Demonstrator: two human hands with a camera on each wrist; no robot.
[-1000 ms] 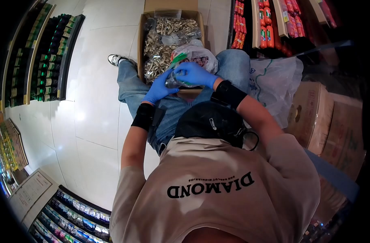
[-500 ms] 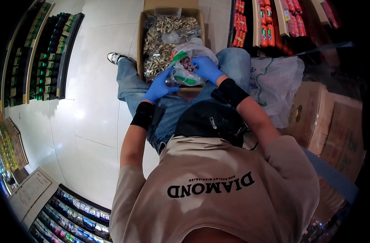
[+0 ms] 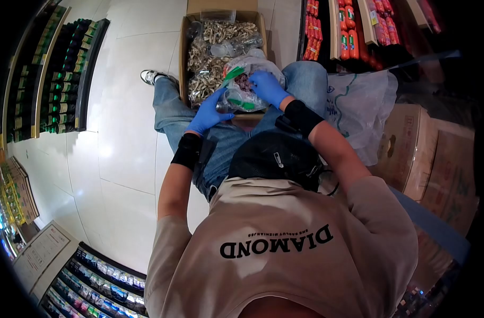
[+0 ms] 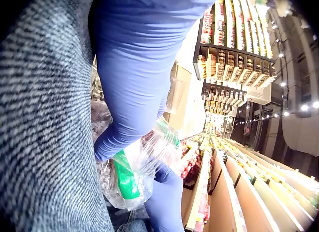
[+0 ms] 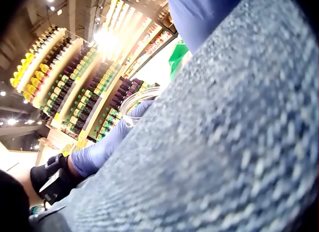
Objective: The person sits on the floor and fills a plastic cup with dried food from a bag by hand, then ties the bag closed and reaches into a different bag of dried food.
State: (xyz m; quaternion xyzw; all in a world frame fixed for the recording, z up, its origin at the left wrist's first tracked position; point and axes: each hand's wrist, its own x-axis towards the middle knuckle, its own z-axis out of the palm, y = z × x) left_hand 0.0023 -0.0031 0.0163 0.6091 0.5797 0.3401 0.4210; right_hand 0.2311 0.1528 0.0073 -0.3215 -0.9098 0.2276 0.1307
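An open clear plastic bag (image 3: 248,100) with green markings holds dark reddish pieces (image 3: 243,82). My right gloved hand (image 3: 268,88) reaches over its right side, fingertips hidden among the pieces. At the bag's left, my left gloved hand (image 3: 207,114) curls thumb and fingers around a clear plastic container; the right wrist view shows its round rim (image 5: 139,97) by the left hand (image 5: 107,144). In the left wrist view the left hand (image 4: 137,67) covers part of the bag, whose green patch (image 4: 125,177) shows, with the right hand (image 4: 167,199) beyond.
The bag sits at the near end of a cardboard box (image 3: 183,58) between the legs. Clear packs of dried brownish pieces (image 3: 206,69) fill the rest. A white plastic bag (image 3: 358,114) and cartons (image 3: 403,143) stand at the right; shelves (image 3: 67,79) line the left.
My right hand has moved right, from beside my left hand to the reddish pieces in the bag, uncovering the bag's lower green marking. My left hand has barely moved.
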